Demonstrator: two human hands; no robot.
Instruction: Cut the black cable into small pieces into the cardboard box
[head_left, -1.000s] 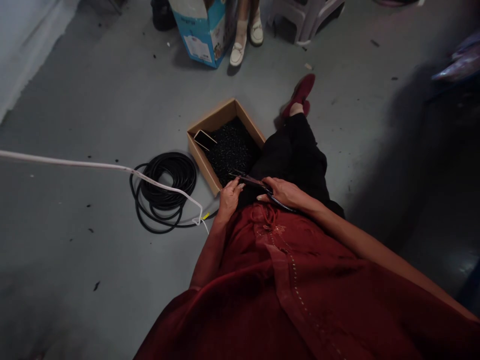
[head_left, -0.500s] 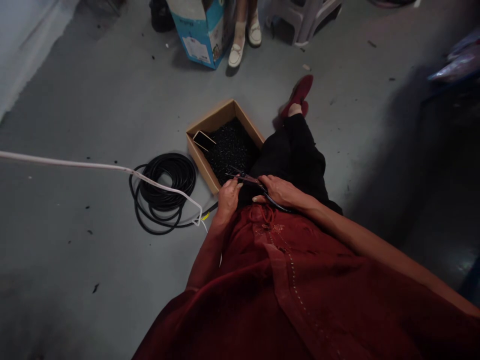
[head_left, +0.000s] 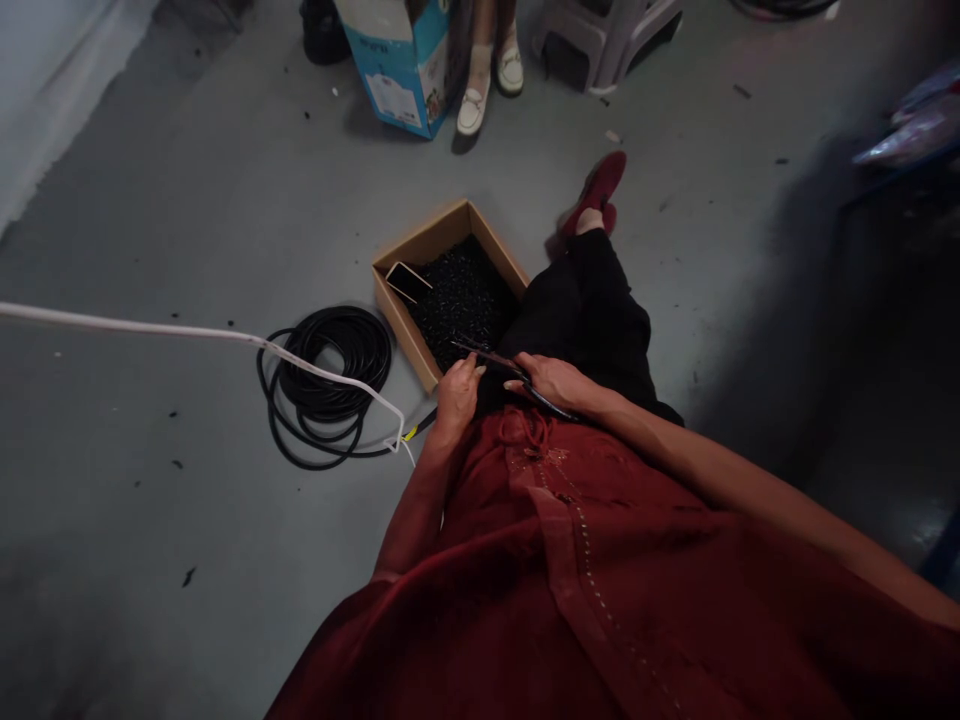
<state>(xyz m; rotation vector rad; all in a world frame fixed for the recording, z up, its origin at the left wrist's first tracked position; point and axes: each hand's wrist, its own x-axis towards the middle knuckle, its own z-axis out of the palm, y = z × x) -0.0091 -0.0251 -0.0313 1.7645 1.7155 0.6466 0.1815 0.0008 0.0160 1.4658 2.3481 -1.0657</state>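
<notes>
My right hand (head_left: 551,382) grips a pair of scissors (head_left: 495,362) whose blades point left over the near edge of a cardboard box (head_left: 400,316). The box is filled with small black cut pieces (head_left: 461,295). My left hand (head_left: 455,392) is closed on the end of a thin black tube right at the scissor blades. That tube runs down to a black coil (head_left: 326,384) lying on the floor left of the box. Both hands rest above my lap, over a red garment (head_left: 570,580).
A white cable (head_left: 187,332) crosses from the left edge over the coil. A small card (head_left: 409,281) leans in the box corner. Another person's feet in white shoes (head_left: 472,105) stand by a blue-white carton (head_left: 405,65), beside a grey stool (head_left: 607,35). My red shoe (head_left: 598,188) rests beyond the box.
The hands and scissors stay almost in place; the scissor blades shift slightly at the tube end. The view drifts a little.
</notes>
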